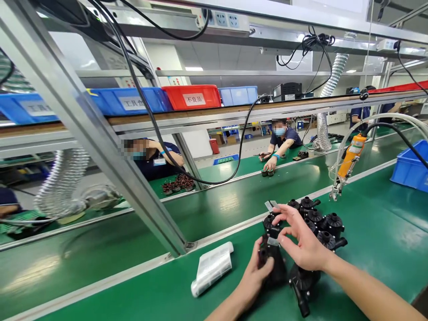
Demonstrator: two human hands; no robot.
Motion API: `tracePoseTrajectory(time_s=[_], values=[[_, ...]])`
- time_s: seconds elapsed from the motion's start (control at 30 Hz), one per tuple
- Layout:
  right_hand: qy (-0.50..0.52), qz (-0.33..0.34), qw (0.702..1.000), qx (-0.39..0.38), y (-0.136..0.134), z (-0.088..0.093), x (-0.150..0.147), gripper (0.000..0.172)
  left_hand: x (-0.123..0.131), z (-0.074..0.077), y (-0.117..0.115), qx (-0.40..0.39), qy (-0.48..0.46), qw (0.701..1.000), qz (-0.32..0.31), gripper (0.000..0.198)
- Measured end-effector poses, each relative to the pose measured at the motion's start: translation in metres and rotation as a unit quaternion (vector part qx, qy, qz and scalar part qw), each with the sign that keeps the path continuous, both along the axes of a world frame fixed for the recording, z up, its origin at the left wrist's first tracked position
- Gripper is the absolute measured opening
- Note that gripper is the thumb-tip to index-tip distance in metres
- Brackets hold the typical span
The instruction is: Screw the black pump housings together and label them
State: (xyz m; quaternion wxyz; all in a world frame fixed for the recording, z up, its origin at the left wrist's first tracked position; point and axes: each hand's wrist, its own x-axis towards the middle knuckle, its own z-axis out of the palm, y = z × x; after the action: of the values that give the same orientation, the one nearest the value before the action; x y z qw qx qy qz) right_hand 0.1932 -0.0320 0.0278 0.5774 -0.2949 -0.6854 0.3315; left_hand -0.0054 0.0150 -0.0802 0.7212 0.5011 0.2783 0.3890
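My left hand is wrapped round a black plastic pump, tilted above the green bench. Close over it is my right hand, its thumb and fingers bent and a little apart. A small pale label clings to the thumb tip, and more translucent label pieces are at the fingertips. Several similar black pumps stand grouped behind the right hand, partly hidden by it. One more pump lies under the right wrist, its spout toward me. A curled sheet of labels rests left of my hands.
An orange power screwdriver hangs at the right, near a blue bin. A metal post slants down at left. Black cable loops from the shelf with blue and red bins. Co-workers sit across the line.
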Motion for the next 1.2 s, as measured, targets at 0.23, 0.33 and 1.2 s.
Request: tracePoseTrajectory(time_s=[0.23, 0.33, 1.2], values=[[-0.026, 0.069, 0.991, -0.111, -0.004, -0.014, -0.014, 0.081, -0.013, 0.028, -0.016, -0.152, -0.1, 0.98, 0.08, 0.08], [-0.011, 0.092, 0.99, -0.105, -0.006, -0.011, -0.014, 0.079, -0.006, 0.037, -0.023, -0.155, -0.1, 0.98, 0.067, 0.076], [-0.161, 0.032, 0.986, -0.018, -0.015, -0.009, -0.017, 0.064, 0.004, 0.04, -0.029, -0.098, -0.119, 0.985, 0.077, 0.061]])
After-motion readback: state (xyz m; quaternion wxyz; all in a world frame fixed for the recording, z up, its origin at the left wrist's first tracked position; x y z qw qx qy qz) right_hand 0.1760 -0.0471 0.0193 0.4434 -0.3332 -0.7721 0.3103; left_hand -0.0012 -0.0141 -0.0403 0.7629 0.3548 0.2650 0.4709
